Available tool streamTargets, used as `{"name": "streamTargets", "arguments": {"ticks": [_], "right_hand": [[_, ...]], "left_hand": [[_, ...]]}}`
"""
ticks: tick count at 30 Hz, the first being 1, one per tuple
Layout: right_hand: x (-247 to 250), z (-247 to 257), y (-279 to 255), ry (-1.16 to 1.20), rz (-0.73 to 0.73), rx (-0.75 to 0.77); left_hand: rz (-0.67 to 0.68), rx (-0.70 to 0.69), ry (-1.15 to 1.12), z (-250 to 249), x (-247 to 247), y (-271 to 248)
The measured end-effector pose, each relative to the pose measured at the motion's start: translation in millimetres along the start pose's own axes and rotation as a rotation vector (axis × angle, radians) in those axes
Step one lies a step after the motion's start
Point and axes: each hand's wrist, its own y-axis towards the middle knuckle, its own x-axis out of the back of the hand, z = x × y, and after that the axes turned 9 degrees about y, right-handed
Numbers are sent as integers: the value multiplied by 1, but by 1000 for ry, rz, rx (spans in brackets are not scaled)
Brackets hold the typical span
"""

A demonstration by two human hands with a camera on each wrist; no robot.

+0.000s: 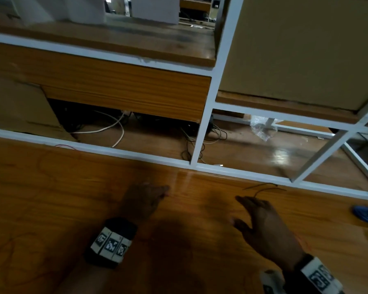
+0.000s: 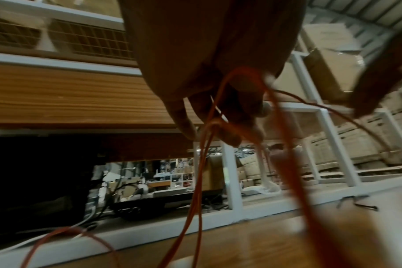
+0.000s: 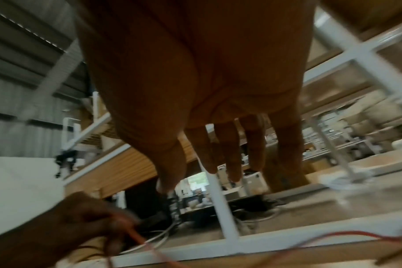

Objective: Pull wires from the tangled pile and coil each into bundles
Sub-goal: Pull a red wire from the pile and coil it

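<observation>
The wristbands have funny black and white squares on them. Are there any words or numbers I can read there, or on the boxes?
No readable text anywhere.
Left wristband: square code patterns, no letters or numbers.
Right wristband: the same kind of patterns.
Cardboard boxes: faint print, too blurred to read.

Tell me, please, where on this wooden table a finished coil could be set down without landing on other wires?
Bare wooden table lies between the left hand, which holds the thin red wire, and the open right hand. The near left is crowded with faint red wire loops; the blue wire bundle fills the right edge.
</observation>
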Motion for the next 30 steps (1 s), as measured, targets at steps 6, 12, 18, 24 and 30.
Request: {"name": "streamTargets", "arguments": {"ticks": [6,12,18,24,30], "right_hand": [[-39,72,39,317,30,202],[-20,59,48,400,-198,209],[44,21,30,382,-411,130],[62,-22,2,304,-370,-40],[11,-13,5,-133,-14,-229]], "left_hand": [[-22,-126,-90,-33,-10,7],[90,237,-549,-26,-1,-5],[177,381,-437,23,-3,-22],[153,309,-319,39,1,-24],[151,10,-48,5,-6,-14]]}}
